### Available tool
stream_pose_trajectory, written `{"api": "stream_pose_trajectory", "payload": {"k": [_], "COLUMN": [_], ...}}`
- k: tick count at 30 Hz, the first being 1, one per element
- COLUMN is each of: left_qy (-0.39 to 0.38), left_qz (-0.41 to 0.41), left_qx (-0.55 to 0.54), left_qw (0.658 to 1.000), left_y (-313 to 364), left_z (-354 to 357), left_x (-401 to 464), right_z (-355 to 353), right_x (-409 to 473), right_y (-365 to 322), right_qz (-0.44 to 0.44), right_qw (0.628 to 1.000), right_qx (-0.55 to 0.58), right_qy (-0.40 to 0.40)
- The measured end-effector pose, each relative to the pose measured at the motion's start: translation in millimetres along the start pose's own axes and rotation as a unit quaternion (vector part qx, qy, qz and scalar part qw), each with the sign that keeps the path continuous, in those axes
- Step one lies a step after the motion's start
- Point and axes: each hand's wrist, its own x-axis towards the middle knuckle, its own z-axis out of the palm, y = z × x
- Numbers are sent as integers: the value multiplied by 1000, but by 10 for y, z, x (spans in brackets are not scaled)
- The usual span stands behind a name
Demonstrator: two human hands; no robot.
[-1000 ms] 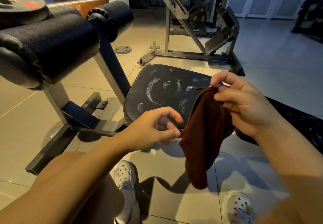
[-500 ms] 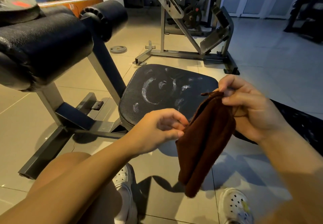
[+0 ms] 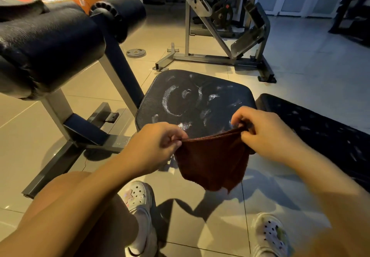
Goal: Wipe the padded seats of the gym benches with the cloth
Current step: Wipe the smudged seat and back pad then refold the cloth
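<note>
A dark brown cloth [image 3: 212, 162] hangs stretched between both hands, just in front of the near edge of a black padded seat [image 3: 192, 100]. White curved smears mark the seat's top. My left hand [image 3: 158, 144] pinches the cloth's left top corner. My right hand [image 3: 266, 132] pinches the right top corner. The cloth's lower part droops over the tiled floor, clear of the seat.
A black padded roller and arm pad [image 3: 50, 44] on a grey frame stand at the left. A second black padded bench [image 3: 320, 132] lies at the right. A metal machine [image 3: 220, 26] stands behind, with a weight plate [image 3: 136, 52] on the floor. My white clogs [image 3: 140, 202] are below.
My left hand has taken hold of the cloth's free corner and pulled it leftwards. The cloth, hanging folded from my right hand before, is now spread between both hands.
</note>
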Motion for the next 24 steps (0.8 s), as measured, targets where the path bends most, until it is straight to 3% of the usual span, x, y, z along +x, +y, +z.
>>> {"api": "stream_pose_trajectory", "payload": {"k": [6,9,12,14,17,19,21,24], "left_qy": [-107,-90,-42,12,123,182,189,69], "left_qz": [-10,17,39,55,63,61,67,43], "left_qx": [-56,-124,-222,-297,-375,-366,-304,-118], "left_qw": [993,988,973,953,917,911,931,990], "left_y": [-228,-399,-574,-614,-585,-608,-685,-902], "left_z": [-152,-216,-269,-294,-256,-202,-150,-19], "left_x": [-197,-337,-467,-517,-436,-261,-4,475], "right_z": [246,363,525,596,615,597,605,759], "right_x": [185,337,590,796,1118,1337,1542,1758], "right_y": [-190,-384,-664,-944,-1341,-1451,-1404,-1093], "right_qz": [-24,-50,-57,-73,-118,-114,-83,-2], "right_qw": [993,993,995,975,950,935,929,938], "right_qx": [-118,-101,74,201,269,309,330,301], "right_qy": [20,30,-15,-54,-106,-135,-146,-174]}}
